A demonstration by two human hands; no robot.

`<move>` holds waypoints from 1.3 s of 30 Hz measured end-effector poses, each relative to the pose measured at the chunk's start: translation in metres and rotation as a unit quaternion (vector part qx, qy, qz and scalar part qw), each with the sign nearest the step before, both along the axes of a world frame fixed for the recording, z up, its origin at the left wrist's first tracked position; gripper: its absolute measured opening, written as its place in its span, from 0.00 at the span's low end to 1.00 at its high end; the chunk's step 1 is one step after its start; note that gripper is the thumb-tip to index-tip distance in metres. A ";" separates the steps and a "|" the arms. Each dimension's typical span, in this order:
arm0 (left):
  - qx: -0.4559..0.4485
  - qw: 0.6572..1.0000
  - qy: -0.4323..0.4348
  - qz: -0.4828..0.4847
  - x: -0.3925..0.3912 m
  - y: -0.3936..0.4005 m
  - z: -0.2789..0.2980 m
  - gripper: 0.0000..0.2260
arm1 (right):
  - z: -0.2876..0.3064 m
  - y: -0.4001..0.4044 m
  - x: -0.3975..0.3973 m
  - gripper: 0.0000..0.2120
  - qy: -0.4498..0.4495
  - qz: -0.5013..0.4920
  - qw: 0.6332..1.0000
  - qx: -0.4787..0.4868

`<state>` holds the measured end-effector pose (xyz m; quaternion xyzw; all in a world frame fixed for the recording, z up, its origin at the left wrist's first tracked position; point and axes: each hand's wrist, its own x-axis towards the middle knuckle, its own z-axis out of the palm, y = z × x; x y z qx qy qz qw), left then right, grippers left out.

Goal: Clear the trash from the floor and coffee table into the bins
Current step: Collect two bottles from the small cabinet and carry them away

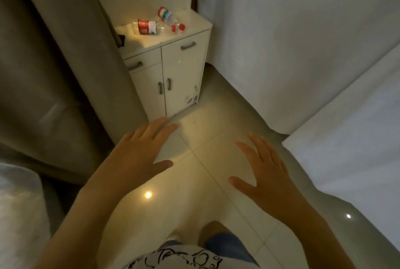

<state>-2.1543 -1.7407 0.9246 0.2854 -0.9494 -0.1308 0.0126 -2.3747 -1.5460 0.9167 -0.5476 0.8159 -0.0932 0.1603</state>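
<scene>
**Both hands empty, bottles ahead on the cabinet top**

Person stands on the tiled floor point(201, 182), arms out in front, palms down. Left hand point(138, 149) and right hand point(266, 173) each show a wide grip: fingers straight and spread, holding nothing, touching nothing.

Trash in view: two plastic bottles lying on their sides on the white cabinet point(173, 78) wedged between the grey sofa point(54, 74) and a white-draped wall. Red-label bottle point(147, 27) sits toward the top's left edge, long axis running roughly left to right. Second bottle point(167, 16) lies near the back, right of centre, long axis slanting down to the right, neck toward the front. Two red caps point(178, 27) rest loose, just beside its neck.

Bottles lie well ahead of both hands and left of centre. Left hand is the nearer; my guess is it leads the reach. No bin visible. No trash on the visible floor.
</scene>
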 end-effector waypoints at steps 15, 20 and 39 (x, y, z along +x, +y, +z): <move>0.053 0.987 -0.050 0.145 -0.139 -0.204 -0.026 0.38 | -0.019 -0.268 -0.221 0.38 -0.001 0.096 0.995 0.027; 0.084 0.981 -0.040 0.173 -0.175 -0.256 -0.033 0.37 | -0.009 -0.351 -0.256 0.37 0.013 0.165 0.986 0.021; -0.032 0.974 -0.031 0.224 -0.298 -0.617 -0.125 0.39 | -0.033 -0.592 -0.340 0.39 0.037 0.185 0.981 0.051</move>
